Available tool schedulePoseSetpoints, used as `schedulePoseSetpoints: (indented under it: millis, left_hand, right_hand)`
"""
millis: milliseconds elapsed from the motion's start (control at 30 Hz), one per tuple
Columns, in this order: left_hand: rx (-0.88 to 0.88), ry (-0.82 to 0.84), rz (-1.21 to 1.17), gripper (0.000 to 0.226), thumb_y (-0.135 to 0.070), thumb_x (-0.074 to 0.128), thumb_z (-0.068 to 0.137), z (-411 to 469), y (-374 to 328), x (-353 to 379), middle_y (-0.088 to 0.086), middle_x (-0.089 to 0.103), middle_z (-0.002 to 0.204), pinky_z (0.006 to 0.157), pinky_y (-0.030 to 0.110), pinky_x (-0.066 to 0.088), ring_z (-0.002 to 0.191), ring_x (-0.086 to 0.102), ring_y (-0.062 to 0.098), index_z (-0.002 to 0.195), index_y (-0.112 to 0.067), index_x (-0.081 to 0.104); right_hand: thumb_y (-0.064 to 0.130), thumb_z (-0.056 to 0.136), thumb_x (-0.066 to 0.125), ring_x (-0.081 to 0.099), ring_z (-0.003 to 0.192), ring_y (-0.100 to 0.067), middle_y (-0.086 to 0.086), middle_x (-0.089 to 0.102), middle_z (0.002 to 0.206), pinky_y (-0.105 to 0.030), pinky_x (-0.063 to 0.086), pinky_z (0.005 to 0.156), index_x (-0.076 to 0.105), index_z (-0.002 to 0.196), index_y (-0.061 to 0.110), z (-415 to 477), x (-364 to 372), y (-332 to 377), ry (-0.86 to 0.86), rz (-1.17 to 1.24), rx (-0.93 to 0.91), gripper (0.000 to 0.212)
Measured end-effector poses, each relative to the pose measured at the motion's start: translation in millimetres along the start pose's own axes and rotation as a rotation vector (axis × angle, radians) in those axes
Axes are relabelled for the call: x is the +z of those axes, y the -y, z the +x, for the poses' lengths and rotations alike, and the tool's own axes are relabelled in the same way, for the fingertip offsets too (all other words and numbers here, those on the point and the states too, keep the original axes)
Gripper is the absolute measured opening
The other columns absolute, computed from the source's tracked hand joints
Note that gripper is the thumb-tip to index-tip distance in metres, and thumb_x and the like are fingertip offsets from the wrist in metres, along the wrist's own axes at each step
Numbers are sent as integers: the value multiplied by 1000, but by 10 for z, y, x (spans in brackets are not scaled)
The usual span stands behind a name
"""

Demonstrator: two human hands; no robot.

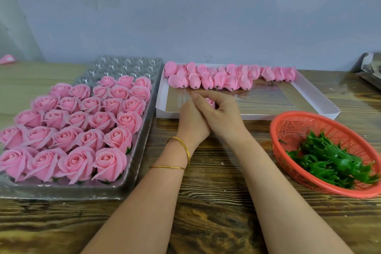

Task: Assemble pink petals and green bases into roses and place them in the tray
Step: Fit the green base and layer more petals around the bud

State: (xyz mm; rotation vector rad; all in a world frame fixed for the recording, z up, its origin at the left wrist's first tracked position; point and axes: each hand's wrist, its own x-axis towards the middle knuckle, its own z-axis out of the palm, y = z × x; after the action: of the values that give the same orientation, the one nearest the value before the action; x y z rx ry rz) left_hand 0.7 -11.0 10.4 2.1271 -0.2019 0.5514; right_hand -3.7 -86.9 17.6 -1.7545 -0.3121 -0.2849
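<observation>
Both hands meet over the front edge of the white box [321, 99]. My right hand [220, 113] curls round a small pink rose bud [210, 102], only partly visible between the fingers. My left hand [190, 118] lies under and against the right one, its fingers hidden, so its hold cannot be made out. A row of loose pink buds [226, 77] lines the far side of the box. Green bases [329, 161] lie heaped in the red basket [288, 123] at the right. Finished pink roses [82, 121] fill most of the clear plastic tray [127, 171] at the left.
Vacant cups [127, 66] remain at the far end of the tray. A grey wall rises behind the wooden table [216, 202]. A crumpled silvery sheet [371, 68] sits at the far right, and something pink [7, 59] at the far left.
</observation>
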Motion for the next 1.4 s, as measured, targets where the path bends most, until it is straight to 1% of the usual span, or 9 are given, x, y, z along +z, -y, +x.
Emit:
schedulePoseSetpoints:
  millis: [133,267,433,567,900,1033,1133,1267,1400]
  left_hand:
    - [-17,44,77,19,-15,51,93,5,-29,-25,4,62,80,67,25,36,87,63,26,79,-15,65]
    - [-4,55,92,19,-11,52,93,9,-41,-29,15,66,87,70,28,37,87,61,30,82,-7,66]
    - [-10,94,63,23,-11,52,94,30,-12,-22,-10,49,69,54,13,33,66,46,6,73,-20,55]
    - [30,70,-26,40,-9,53,93,16,-38,-32,-19,42,62,55,2,36,59,40,-4,61,-33,45]
    - [76,106,-142,27,-4,54,91,18,17,11,-15,48,62,54,4,39,58,52,-13,69,-20,59]
    - [47,136,-217,17,-3,64,85,3,5,-13,-12,56,67,62,10,46,64,55,-8,74,-16,64]
    - [-42,179,-510,18,6,70,71,-17,-40,-45,9,67,70,67,39,55,74,68,17,75,-11,67]
    - [-131,307,-644,31,-3,66,61,-54,-46,-73,-14,57,50,49,15,39,50,52,0,57,-34,66]
    - [-152,382,-663,33,-3,65,61,-61,-46,-69,-14,57,50,47,10,39,50,53,-3,57,-36,66]
  right_hand:
    - [24,91,64,66,104,-12,2,73,104,-45,49,101,73,105,17,-10,-25,26,61,50,50,18]
    - [20,92,67,63,111,-13,-2,70,112,-39,47,105,69,114,8,-10,-77,76,115,53,97,26]
    - [11,89,68,63,105,-11,-3,69,107,-31,50,101,67,114,6,-20,-120,119,152,161,138,26]
    - [7,84,71,65,101,-12,-3,70,103,-28,52,96,68,109,9,-24,-154,134,177,249,169,25]
    - [21,60,77,65,96,-8,-2,69,105,-20,55,80,69,105,12,-24,-245,142,264,320,246,46]
    - [19,65,84,67,90,-4,1,70,97,-17,53,74,70,105,14,-28,-279,144,282,329,272,42]
    - [24,79,72,70,92,-12,-5,74,96,-24,57,76,71,103,12,-26,-281,144,233,496,274,27]
    - [27,77,68,68,104,-22,-10,74,103,-37,53,95,71,103,6,29,-323,160,88,565,213,33]
    - [20,88,61,70,90,-18,-10,75,93,-31,56,80,73,81,5,29,-303,147,83,516,195,21]
